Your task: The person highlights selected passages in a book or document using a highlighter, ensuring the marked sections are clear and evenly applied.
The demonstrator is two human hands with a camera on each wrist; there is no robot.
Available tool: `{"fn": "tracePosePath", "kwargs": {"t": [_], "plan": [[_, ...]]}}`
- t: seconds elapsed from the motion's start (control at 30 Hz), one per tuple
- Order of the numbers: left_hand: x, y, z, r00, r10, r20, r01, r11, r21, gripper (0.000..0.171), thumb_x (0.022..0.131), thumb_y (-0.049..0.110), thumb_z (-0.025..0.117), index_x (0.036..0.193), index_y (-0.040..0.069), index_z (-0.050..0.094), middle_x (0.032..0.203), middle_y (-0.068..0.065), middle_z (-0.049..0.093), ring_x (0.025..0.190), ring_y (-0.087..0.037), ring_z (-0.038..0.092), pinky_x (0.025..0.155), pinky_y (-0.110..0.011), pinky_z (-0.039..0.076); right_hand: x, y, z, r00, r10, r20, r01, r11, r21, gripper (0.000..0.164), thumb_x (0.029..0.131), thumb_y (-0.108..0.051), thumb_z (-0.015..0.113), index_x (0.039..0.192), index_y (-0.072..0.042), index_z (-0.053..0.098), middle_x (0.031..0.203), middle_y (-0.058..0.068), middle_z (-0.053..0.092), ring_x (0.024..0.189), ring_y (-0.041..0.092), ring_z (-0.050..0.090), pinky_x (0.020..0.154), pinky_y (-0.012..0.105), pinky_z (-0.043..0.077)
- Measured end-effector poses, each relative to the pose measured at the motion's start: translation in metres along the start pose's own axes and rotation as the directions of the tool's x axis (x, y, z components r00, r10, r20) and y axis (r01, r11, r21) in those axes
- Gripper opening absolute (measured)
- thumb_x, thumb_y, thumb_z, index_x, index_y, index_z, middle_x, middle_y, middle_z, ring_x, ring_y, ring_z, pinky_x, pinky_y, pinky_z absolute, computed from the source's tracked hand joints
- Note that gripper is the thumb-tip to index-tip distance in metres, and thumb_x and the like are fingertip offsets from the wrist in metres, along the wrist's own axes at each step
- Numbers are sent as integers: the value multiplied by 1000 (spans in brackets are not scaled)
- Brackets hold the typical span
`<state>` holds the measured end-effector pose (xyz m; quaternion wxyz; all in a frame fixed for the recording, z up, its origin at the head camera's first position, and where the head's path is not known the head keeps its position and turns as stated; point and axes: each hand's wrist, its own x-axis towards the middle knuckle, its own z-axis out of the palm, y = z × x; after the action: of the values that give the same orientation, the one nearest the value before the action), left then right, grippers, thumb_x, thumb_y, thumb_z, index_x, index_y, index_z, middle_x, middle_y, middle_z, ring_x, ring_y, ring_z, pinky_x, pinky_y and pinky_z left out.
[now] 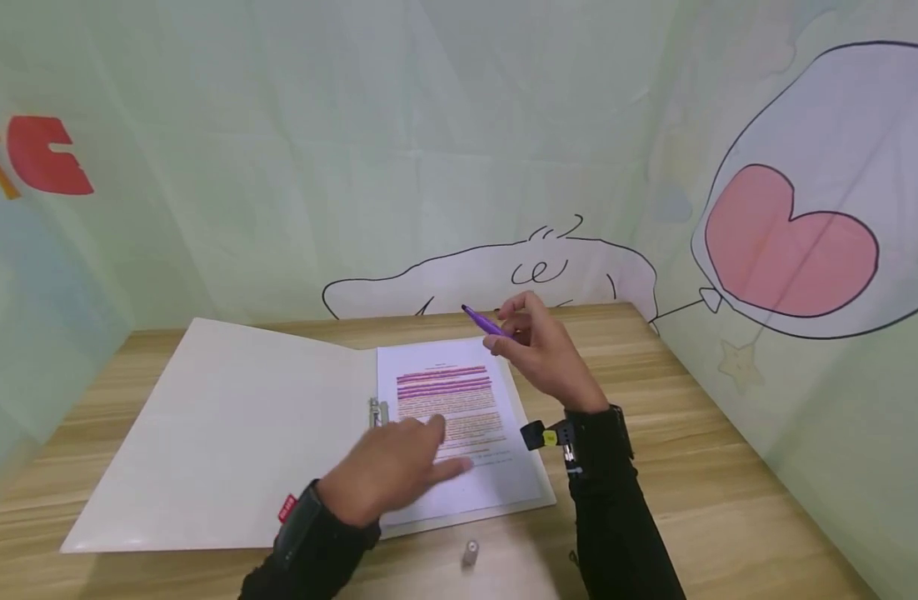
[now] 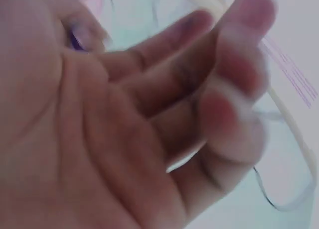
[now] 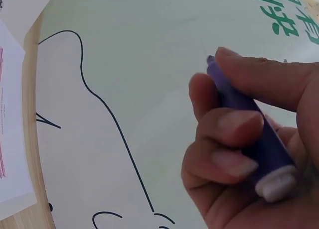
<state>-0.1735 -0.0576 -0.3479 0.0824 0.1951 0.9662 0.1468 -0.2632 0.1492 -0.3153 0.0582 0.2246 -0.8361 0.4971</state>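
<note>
My right hand (image 1: 537, 350) grips a purple marker (image 1: 483, 321) between thumb and fingers, raised over the far right corner of the paper. In the right wrist view the marker (image 3: 249, 114) runs diagonally across the fingers, a white end piece at its lower end. My left hand (image 1: 395, 471) hovers over the lower left of the printed sheet (image 1: 466, 492), holding nothing; whether it touches the paper I cannot tell. Its fingers are loosely bent and blurred in the left wrist view. Pink-purple strokes cross the upper lines of text, with orange-toned lines below.
The sheet lies in an open white binder (image 1: 256, 433), whose cover spreads left and whose metal clip (image 1: 378, 411) sits by the spine. A small greyish cap-like piece (image 1: 470, 552) is on the wooden table (image 1: 699, 492) near the front. Printed fabric walls (image 1: 459, 167) enclose the table.
</note>
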Motion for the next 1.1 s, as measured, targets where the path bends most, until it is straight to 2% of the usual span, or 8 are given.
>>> {"fn": "tracePosePath", "kwargs": {"t": [0.07, 0.2, 0.3, 0.43, 0.73, 0.87, 0.97, 1.1], "plan": [[1, -18, -11, 996, -63, -56, 62, 998, -17, 45, 92, 45, 67, 107, 3, 62, 78, -6, 65, 68, -19, 59, 62, -38, 54, 0, -1, 1, 1000, -7, -25, 7, 1000, 15, 23, 94, -3, 69, 113, -3, 56, 103, 14, 68, 82, 29, 67, 74, 34, 56], [-1, -40, -24, 985, -156, -75, 154, 988, -23, 43, 93, 38, 69, 112, 0, 60, 84, -9, 66, 69, -20, 56, 60, -35, 50, -3, -3, 0, 994, -47, -100, 51, 998, 32, 20, 91, 2, 68, 110, -4, 70, 108, 13, 59, 76, 25, 65, 66, 24, 58], [-2, -44, -27, 983, -174, -54, 172, 984, -46, 47, 93, 38, 69, 117, -1, 60, 95, -13, 69, 74, -22, 58, 63, -36, 52, -6, -3, -1, 985, -75, -159, 94, 989, 117, 20, 90, 3, 70, 109, -1, 74, 106, 12, 57, 74, 23, 64, 64, 18, 57], [0, -44, -27, 983, -183, -25, 181, 982, -58, 47, 93, 38, 68, 119, 0, 60, 99, -14, 69, 76, -23, 58, 65, -37, 53, -8, -5, -2, 978, -94, -186, 147, 944, 297, 20, 91, 1, 70, 110, 4, 72, 105, 10, 58, 75, 20, 60, 66, 17, 54], [9, -60, -19, 973, -230, 4, 229, 970, -82, 46, 94, 34, 68, 123, -1, 59, 96, -14, 68, 76, -23, 59, 65, -37, 55, -2, 1, 0, 975, -209, -78, 208, 725, 657, 18, 107, -9, 43, 119, -7, 56, 85, 11, 51, 78, 23, 50, 74, 23, 53], [16, -71, -8, 968, -238, -76, 235, 971, -52, 46, 93, 30, 71, 124, -3, 60, 104, -18, 62, 87, -29, 56, 77, -46, 58, 4, 9, 10, 980, -84, -180, 188, 681, 708, 15, 106, -16, 50, 103, -7, 61, 73, 6, 57, 66, 18, 52, 59, 20, 47], [23, -77, 4, 961, -253, -112, 252, 968, -21, 54, 89, 32, 75, 129, -1, 58, 119, -24, 55, 104, -38, 51, 92, -61, 51, 9, 20, 18, 966, 39, -255, 167, 659, 734, 22, 104, -22, 54, 96, -6, 65, 60, 1, 55, 51, 13, 47, 46, 20, 38], [30, -83, 18, 957, -285, -62, 285, 958, -3, 72, 82, 39, 80, 142, 9, 52, 144, -27, 40, 124, -48, 40, 99, -78, 34, 15, 36, 26, 969, 124, -212, 73, 677, 732, 29, 103, -26, 55, 106, 0, 70, 61, 2, 64, 53, 14, 56, 46, 20, 40]]}}
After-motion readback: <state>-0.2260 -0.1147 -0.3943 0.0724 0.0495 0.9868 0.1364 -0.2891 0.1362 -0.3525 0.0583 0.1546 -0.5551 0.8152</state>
